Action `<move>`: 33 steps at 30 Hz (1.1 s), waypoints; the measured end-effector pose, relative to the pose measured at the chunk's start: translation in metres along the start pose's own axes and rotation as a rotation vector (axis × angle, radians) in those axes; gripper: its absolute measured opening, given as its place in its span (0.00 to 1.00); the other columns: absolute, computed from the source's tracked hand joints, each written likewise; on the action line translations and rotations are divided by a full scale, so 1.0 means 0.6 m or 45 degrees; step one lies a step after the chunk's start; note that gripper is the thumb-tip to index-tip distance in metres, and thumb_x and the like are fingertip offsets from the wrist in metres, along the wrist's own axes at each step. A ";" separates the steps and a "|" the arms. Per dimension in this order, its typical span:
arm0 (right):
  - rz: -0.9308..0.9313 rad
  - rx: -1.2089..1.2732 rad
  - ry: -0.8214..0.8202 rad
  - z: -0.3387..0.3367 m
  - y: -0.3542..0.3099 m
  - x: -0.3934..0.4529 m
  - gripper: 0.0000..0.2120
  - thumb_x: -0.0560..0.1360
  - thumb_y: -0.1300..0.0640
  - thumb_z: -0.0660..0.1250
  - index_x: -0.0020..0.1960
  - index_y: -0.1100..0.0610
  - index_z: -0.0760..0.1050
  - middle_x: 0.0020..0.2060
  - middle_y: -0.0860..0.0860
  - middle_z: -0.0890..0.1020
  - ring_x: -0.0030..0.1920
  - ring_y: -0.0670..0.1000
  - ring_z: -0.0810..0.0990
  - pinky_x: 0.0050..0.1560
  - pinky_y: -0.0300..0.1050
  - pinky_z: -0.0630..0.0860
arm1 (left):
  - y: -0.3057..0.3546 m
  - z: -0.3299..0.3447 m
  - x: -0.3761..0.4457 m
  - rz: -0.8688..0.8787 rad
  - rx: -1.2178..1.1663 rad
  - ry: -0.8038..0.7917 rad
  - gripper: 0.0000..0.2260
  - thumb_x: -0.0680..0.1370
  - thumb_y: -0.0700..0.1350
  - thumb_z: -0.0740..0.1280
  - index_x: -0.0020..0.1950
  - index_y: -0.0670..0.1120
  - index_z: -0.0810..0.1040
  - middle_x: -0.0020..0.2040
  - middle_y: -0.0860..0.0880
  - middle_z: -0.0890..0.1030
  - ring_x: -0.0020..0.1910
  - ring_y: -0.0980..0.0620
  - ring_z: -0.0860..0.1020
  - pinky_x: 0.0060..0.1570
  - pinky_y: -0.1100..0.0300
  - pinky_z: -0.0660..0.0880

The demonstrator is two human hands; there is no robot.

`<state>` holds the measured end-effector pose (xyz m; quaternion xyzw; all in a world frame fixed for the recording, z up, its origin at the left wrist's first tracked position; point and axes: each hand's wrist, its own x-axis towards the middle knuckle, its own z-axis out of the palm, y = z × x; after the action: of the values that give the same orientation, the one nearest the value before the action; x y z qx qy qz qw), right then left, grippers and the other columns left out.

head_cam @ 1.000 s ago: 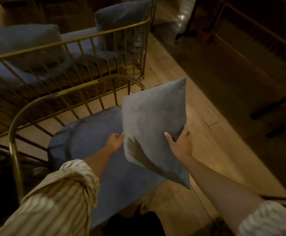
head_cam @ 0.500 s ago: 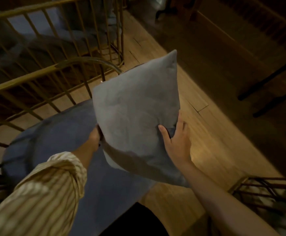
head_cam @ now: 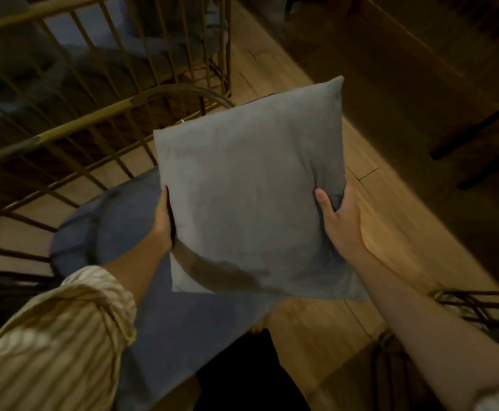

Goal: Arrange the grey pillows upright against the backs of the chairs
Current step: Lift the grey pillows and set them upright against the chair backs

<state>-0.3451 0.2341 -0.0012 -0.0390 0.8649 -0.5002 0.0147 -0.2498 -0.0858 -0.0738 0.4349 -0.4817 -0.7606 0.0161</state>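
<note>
- Got the grey pillow (head_cam: pixel 251 185) up in the air, one hand per side. My left hand (head_cam: pixel 162 221) is clamped on its 9 o'clock edge and my right hand (head_cam: pixel 341 221) is squeezing the 3 o'clock edge, thumb dug into the front.
- It's hovering over the blue seat cushion (head_cam: pixel 117 232), not touching the chair back yet. The curved brass backrest (head_cam: pixel 99 114) sits around 10 o'clock from the pillow.
- Biggest risk imo: the pillow's soft and floppy, so if I just plonk it down it'll probably slump forward or fold instead of standing.
- The backrest is only thin bars, so a corner could poke through a gap and leave it crooked.
- It's also hanging out past the seat's 3 o'clock edge over the wooden floor (head_cam: pixel 375 232). Let go early and it's on the ground.
</note>
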 end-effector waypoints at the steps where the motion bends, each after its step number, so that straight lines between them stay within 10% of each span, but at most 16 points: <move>1: 0.016 0.018 -0.032 0.004 -0.014 -0.006 0.22 0.78 0.47 0.67 0.68 0.55 0.68 0.58 0.46 0.76 0.55 0.41 0.76 0.55 0.34 0.72 | 0.007 -0.017 -0.013 0.013 0.024 0.046 0.23 0.78 0.67 0.58 0.63 0.56 0.80 0.62 0.50 0.82 0.63 0.45 0.77 0.65 0.45 0.72; 16: 0.200 -0.107 -0.911 0.202 -0.094 -0.070 0.55 0.59 0.34 0.79 0.77 0.54 0.59 0.74 0.49 0.70 0.72 0.51 0.70 0.69 0.45 0.69 | -0.084 -0.327 -0.211 -0.290 -0.045 0.251 0.51 0.54 0.74 0.75 0.73 0.55 0.70 0.69 0.48 0.75 0.67 0.41 0.73 0.71 0.40 0.64; 24: 0.203 -0.195 -1.031 0.263 0.025 -0.090 0.58 0.61 0.38 0.79 0.80 0.53 0.52 0.78 0.50 0.63 0.76 0.52 0.64 0.72 0.44 0.63 | -0.208 -0.320 -0.209 -0.319 -0.039 0.319 0.22 0.74 0.53 0.73 0.65 0.48 0.75 0.56 0.49 0.80 0.55 0.45 0.77 0.55 0.50 0.72; 33: 0.240 -0.529 -1.212 0.276 0.110 -0.102 0.68 0.53 0.25 0.75 0.80 0.44 0.40 0.81 0.48 0.51 0.79 0.56 0.55 0.77 0.59 0.60 | -0.282 -0.289 -0.179 -0.310 -0.068 0.485 0.47 0.62 0.55 0.81 0.75 0.43 0.63 0.66 0.47 0.74 0.64 0.41 0.74 0.63 0.43 0.73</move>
<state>-0.2769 0.1288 -0.1418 -0.1859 0.8431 -0.2416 0.4429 0.0013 -0.0724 -0.1578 0.6250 -0.3937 -0.6735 0.0262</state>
